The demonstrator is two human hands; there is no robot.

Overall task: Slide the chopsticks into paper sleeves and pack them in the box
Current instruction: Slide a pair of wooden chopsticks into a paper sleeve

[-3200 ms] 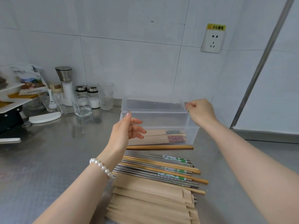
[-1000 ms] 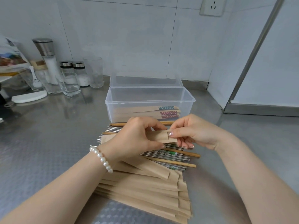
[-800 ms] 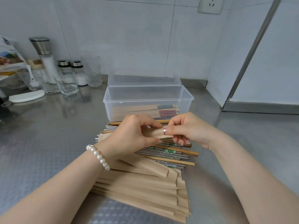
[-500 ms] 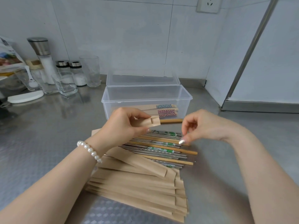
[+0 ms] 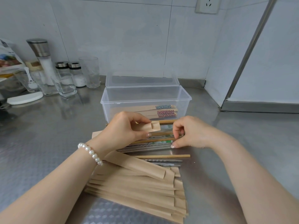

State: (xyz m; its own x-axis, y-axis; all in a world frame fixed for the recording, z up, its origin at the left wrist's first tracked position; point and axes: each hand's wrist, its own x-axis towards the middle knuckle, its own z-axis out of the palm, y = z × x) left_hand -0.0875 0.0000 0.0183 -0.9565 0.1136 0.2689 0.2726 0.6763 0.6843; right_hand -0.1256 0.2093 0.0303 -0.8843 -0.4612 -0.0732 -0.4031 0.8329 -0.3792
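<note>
My left hand [image 5: 123, 130] grips a brown paper sleeve [image 5: 152, 127], its open end pointing right, above the loose chopsticks [image 5: 153, 143]. These metal and wooden chopsticks lie in a row on the steel counter. My right hand [image 5: 189, 133] has its fingers curled down onto the right ends of the chopsticks, pinching at them. A stack of empty paper sleeves [image 5: 137, 183] lies nearest me. Behind the chopsticks stands the clear plastic box [image 5: 145, 101] with its lid open, holding a few sleeved chopsticks [image 5: 161, 110].
Salt grinder [image 5: 42, 60], small shakers [image 5: 71, 73] and glasses [image 5: 89, 71] crowd the back left by the tiled wall. A white lid [image 5: 25, 98] lies on the left. A metal door frame [image 5: 249, 50] runs down at the right.
My right hand let go of the sleeve's end and dropped onto the chopsticks' right ends. My left hand keeps holding the sleeve, lifted slightly.
</note>
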